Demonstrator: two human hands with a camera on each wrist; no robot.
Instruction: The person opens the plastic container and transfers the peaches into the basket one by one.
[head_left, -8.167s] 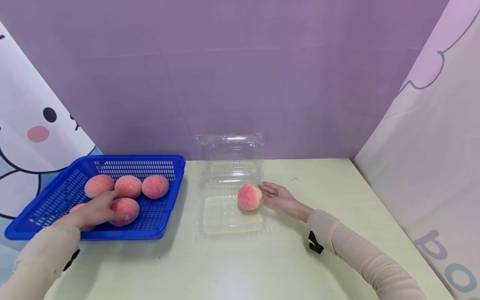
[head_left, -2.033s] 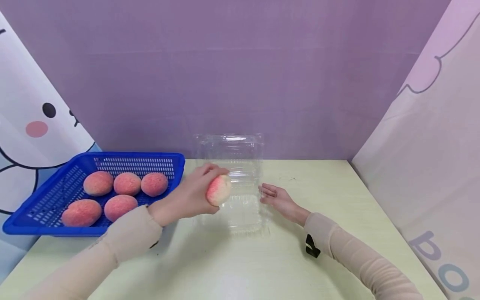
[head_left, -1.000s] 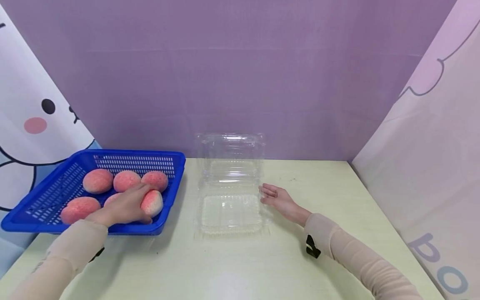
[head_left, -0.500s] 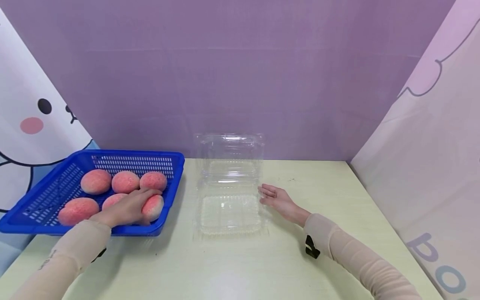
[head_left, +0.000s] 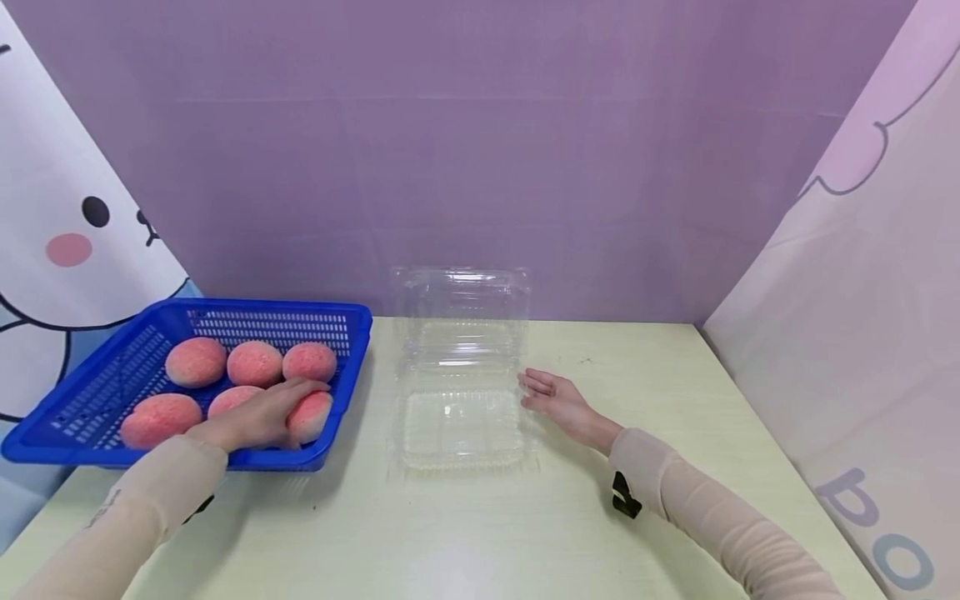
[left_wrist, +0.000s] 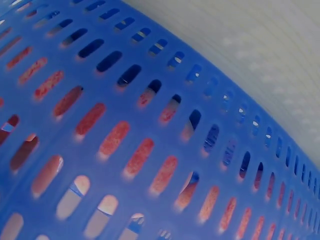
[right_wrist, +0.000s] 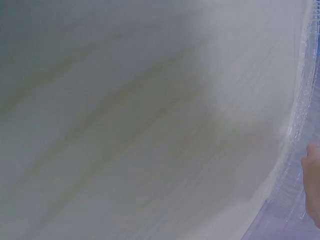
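Note:
My left hand (head_left: 262, 417) reaches into the blue plastic basket (head_left: 348, 392), its fingers and thumb around a pink and cream peach (head_left: 309, 418) in the front right corner. Several other peaches lie in the basket, among them one (head_left: 161, 421) at the front left and one (head_left: 309, 362) just behind the held peach. Through the slots of the basket wall (left_wrist: 150, 125) the left wrist view shows pink fruit. My right hand (head_left: 561, 407), fingers loosely extended, rests at the right edge of a clear hinged plastic box (head_left: 461, 429). That box stands with its lid (head_left: 461, 312) raised.
The pale tabletop (head_left: 450, 533) runs up to a purple cloth backdrop (head_left: 480, 167). Printed cloth panels stand at left (head_left: 45, 183) and right (head_left: 885, 333). In the right wrist view, the clear box edge (right_wrist: 295, 120) and a finger (right_wrist: 312, 180) show at the right.
My left hand carried the peach from above the clear box back to the basket's front right corner, where it has since settled slightly lower. My right hand has stayed beside the box.

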